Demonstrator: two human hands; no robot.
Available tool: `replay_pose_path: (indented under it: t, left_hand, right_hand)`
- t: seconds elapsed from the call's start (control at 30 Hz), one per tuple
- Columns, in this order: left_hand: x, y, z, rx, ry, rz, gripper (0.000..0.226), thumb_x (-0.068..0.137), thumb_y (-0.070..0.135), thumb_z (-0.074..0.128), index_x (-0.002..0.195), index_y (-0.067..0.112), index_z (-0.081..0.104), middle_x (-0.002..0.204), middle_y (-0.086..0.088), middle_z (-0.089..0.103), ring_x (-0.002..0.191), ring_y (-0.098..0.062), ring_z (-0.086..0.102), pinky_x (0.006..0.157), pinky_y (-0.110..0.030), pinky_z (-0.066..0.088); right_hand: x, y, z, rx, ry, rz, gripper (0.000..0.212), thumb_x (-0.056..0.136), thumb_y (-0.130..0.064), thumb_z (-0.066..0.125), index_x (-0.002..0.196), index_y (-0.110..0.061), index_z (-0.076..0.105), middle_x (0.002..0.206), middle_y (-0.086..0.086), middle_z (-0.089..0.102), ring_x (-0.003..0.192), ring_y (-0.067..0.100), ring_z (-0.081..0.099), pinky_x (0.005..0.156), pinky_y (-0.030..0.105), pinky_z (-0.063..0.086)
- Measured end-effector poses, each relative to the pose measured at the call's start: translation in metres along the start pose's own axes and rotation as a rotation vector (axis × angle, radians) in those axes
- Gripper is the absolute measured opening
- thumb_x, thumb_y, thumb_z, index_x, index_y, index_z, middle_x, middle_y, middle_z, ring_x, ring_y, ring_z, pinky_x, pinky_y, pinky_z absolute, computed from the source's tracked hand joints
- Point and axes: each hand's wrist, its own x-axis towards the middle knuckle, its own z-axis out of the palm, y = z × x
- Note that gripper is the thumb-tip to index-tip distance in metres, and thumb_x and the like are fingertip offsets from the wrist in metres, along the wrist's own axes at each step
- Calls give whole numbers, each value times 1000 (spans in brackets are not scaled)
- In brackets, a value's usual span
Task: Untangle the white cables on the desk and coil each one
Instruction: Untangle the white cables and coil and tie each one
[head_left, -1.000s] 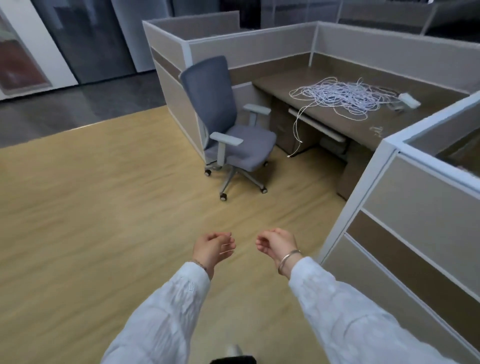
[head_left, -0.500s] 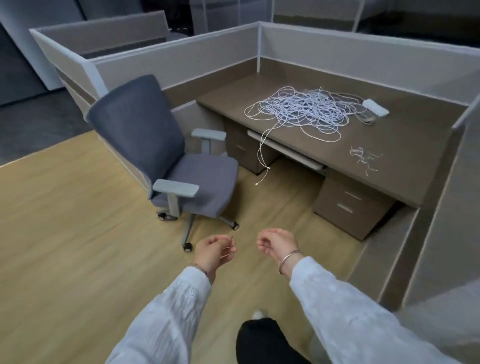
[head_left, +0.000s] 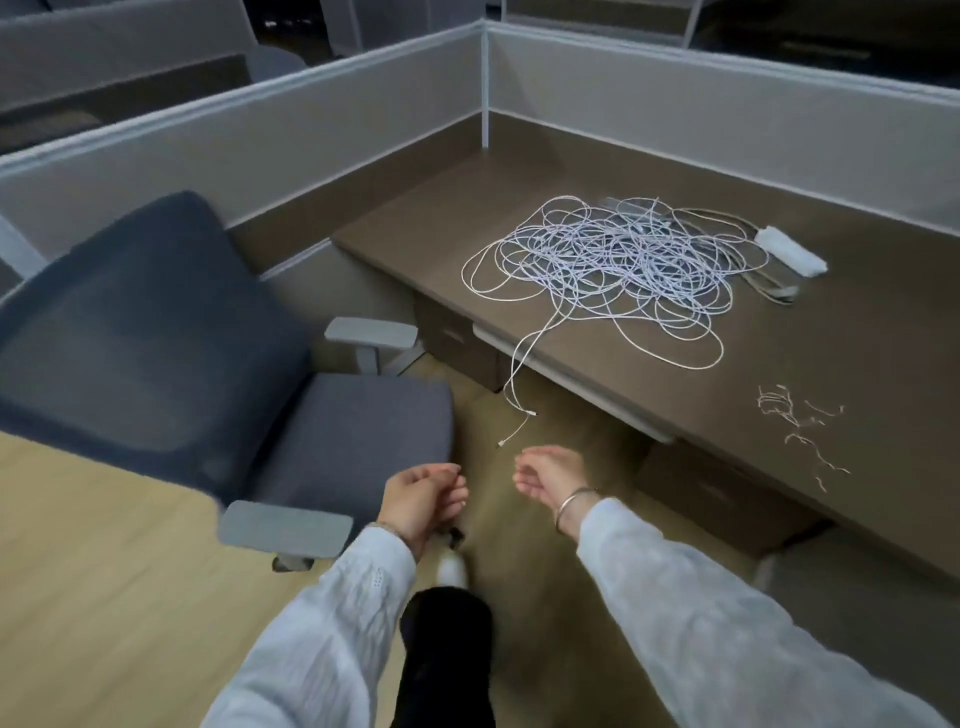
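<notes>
Two loosely curled hands, left hand (head_left: 423, 493) and right hand (head_left: 548, 477), hung empty above the floor, well short of the tangled white cables (head_left: 613, 265) heaped on the surface (head_left: 857, 364).

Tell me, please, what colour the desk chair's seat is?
The seat is dark blue-grey, clearest in the head view.

Cable tangle (head_left: 613, 260) on desk (head_left: 857, 364); one end hangs over front edge; chair (head_left: 208, 364) left of desk
</notes>
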Motion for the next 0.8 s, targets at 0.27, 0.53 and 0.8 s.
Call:
replay_pose_path:
  t: [0.27, 0.53, 0.8]
  left_hand:
    - [180, 97, 33, 123, -93, -84, 10, 94, 1, 55, 89, 1, 64, 77, -12, 67, 57, -13, 65, 57, -21, 56]
    - [284, 129, 71, 205, -172, -189, 11, 94, 2, 55, 96, 2, 66, 80, -10, 69, 71, -19, 67, 71, -28, 56]
    - [332, 122, 97, 253, -174, -282, 19, 92, -5, 56, 109, -1, 61, 84, -10, 63, 74, -19, 60, 71, -29, 52]
  right_hand:
    - [170, -70, 59, -63, 185, 38, 37, 83, 3, 63, 119, 2, 56, 70, 9, 58, 57, 16, 53, 56, 27, 51]
    - [293, -77, 69, -287, 194, 135, 31, 83, -14, 68, 108, -21, 51, 100, 8, 57, 85, 21, 60, 63, 28, 52]
    - [334, -74, 89, -253, 85, 154, 17, 82, -14, 70, 67, -16, 62, 68, 8, 61, 70, 24, 58, 72, 39, 53]
